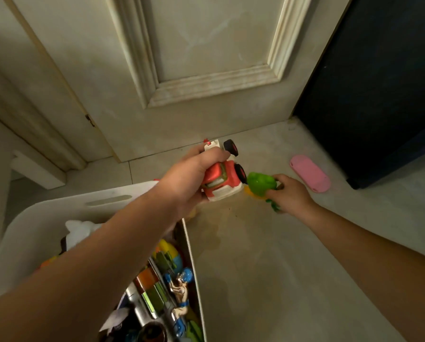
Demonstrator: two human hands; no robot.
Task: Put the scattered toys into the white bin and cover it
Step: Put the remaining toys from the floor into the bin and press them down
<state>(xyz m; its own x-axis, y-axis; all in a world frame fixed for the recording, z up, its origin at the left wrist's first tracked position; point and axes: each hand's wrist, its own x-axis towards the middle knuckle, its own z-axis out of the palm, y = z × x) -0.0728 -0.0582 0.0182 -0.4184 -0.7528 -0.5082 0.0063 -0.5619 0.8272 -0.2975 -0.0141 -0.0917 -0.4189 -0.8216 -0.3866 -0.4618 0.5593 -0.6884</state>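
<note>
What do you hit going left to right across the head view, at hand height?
bin → left hand → truck → green toy → right hand → pink piece

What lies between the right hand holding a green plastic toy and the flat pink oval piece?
Nothing: the head view shows only bare pale floor between the right hand and the flat pink oval piece.

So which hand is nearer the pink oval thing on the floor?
Right. The right hand, gripping a green toy, is just left of the pink oval thing, not touching it; the left hand, holding the toy truck, is farther left, beyond that toy.
</note>
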